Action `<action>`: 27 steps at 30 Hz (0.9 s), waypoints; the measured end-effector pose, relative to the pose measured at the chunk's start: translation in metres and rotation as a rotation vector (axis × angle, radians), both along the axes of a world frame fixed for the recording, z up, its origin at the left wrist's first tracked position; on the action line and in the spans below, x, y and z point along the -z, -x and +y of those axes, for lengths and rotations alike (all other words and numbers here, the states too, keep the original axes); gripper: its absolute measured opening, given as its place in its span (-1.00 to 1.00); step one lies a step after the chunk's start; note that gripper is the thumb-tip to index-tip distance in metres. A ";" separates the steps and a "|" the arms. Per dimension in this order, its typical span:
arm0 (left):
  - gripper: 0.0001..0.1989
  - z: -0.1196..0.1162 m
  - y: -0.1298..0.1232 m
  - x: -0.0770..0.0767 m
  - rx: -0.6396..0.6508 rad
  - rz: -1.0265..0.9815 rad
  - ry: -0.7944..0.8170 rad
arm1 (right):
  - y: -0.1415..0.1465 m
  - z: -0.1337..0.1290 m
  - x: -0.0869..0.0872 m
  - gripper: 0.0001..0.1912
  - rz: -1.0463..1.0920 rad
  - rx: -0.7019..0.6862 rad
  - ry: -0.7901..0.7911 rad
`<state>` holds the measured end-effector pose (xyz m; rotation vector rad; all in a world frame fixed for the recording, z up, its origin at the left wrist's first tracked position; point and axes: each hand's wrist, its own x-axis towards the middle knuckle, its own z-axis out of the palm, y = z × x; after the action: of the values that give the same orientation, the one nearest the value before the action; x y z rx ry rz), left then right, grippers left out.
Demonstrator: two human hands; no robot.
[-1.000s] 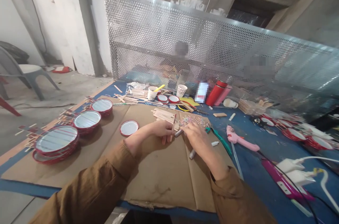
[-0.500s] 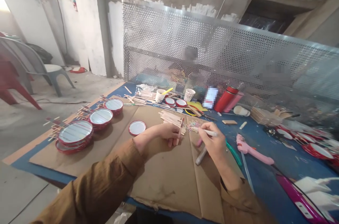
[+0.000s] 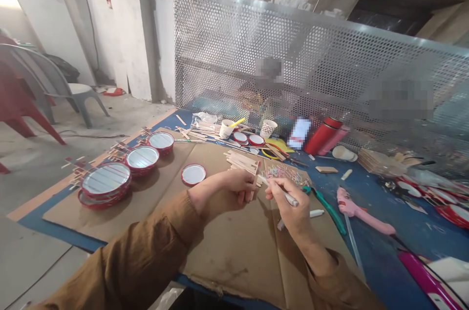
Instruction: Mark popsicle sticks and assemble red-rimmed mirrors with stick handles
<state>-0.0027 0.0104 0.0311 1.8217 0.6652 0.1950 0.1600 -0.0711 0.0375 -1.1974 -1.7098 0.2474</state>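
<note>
My left hand is closed round a flat wooden craft stick with a reddish tip, held upright over the brown cardboard. In my right hand is a white marker pen, its tip pointing left, close to the stick; whether they touch I cannot tell. Behind my hands lie a pile of craft sticks and a scatter of coloured rubber bands. Another marker lies beneath my right hand, partly hidden. To the left, a round red-rimmed lid rests on the cardboard.
Stacks of red-rimmed lids with sticks and strings stand at the left. On the right are green-handled pliers, a pink glue gun and a purple power strip. Paper cups and a red flask stand before a perforated metal screen.
My right hand has turned and brought the marker's tip nearer the stick. My left hand keeps its hold. The whole view has shifted slightly.
</note>
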 end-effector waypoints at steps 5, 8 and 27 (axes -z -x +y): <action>-0.82 0.001 -0.002 0.000 -0.014 0.045 -0.001 | 0.000 0.001 0.005 -0.81 -0.031 -0.012 0.006; -0.82 0.004 -0.003 0.005 -0.011 0.049 -0.008 | 0.000 0.003 0.006 -0.81 -0.034 -0.005 0.013; -0.79 0.005 0.001 0.008 0.010 -0.032 0.117 | 0.000 0.001 0.001 -0.74 -0.007 0.109 0.026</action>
<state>-0.0036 0.0152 0.0230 1.7061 0.6318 0.1748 0.1604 -0.0697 0.0369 -1.3070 -1.6464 0.1994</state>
